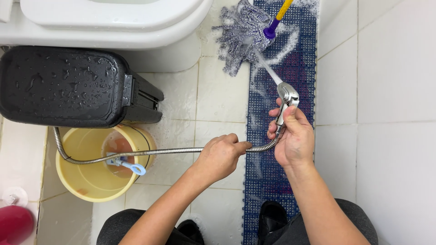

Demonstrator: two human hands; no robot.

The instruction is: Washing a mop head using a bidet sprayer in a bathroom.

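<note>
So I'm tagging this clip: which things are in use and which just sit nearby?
In use: sprayer in right hand; hose in left hand; mop; blue mat.
Nearby: yellow bucket, black bin, toilet, red bottle.

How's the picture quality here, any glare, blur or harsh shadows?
Head view: even, bright light with soft shadows; small glints on the wet black bin and chrome sprayer in the right hand; the water jet toward the mop is slightly streaked; the left hand is sharp.
</note>
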